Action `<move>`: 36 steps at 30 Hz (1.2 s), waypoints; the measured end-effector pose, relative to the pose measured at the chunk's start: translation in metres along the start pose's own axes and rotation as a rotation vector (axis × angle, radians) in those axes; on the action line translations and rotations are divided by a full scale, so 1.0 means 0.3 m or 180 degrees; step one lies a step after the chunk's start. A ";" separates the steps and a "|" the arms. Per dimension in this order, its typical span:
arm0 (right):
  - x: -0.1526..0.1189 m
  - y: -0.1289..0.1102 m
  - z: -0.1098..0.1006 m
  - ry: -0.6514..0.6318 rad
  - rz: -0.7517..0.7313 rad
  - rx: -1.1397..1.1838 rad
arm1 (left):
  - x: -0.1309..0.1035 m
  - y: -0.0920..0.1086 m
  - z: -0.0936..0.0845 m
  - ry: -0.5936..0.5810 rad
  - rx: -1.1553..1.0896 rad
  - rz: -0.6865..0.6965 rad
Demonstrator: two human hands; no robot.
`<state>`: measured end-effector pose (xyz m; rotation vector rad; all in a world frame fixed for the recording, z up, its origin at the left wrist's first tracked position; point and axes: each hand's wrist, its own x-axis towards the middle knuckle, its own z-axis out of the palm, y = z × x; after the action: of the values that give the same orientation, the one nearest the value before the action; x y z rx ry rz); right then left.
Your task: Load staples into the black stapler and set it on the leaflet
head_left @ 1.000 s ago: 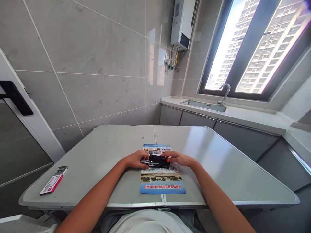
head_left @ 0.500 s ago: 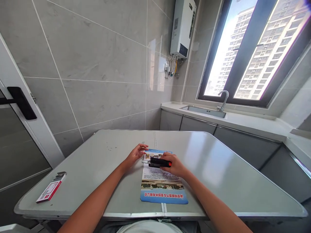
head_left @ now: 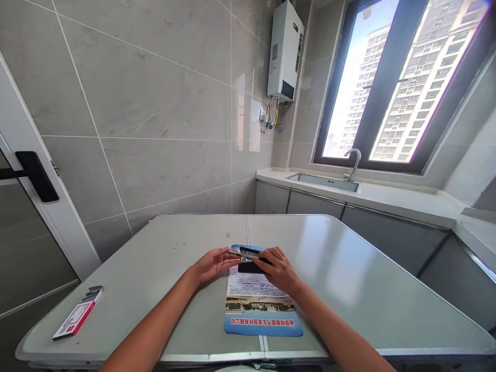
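A black stapler (head_left: 251,267), its upper part lifted apart from its base, is over a printed leaflet (head_left: 263,326) on the table. My right hand (head_left: 279,269) is closed around the stapler's right end. At the other end, my left hand (head_left: 213,265) has its thumb and fingers about the silvery front part, pinching it as far as I can see. The fingertips partly hide that part. The leaflet lies flat, with blue edges, a photo strip and red lettering; the hands and stapler cover its upper portion.
A red and white flat pack (head_left: 79,312) lies on the table's left side. Small staple-like bits (head_left: 177,244) are scattered farther back. Beyond the table (head_left: 341,310) run a counter with a sink (head_left: 325,182) and a wall-mounted water heater (head_left: 285,54). A door (head_left: 42,206) stands at left.
My left hand has come from beside the stapler onto its front end. The stapler, earlier nearly closed and level in my right hand, now shows its upper part and base spread apart.
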<state>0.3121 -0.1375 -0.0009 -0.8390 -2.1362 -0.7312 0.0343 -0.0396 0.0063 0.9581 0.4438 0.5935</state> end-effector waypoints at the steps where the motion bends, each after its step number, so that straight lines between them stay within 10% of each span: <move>1: 0.004 -0.003 -0.002 0.0003 -0.0048 -0.0038 | -0.001 0.001 -0.001 -0.0037 0.0015 -0.0002; 18: 0.020 -0.039 0.003 -0.0050 -0.0466 -0.0369 | 0.017 -0.025 -0.044 -0.0086 0.0333 -0.0002; 36: -0.012 -0.011 0.034 -0.0053 0.0441 0.0014 | 0.025 -0.028 -0.063 0.0045 0.0562 -0.0038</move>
<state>0.3074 -0.1335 -0.0104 -0.9829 -2.0698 -0.6496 0.0309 -0.0267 -0.0110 1.1191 0.5207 0.5570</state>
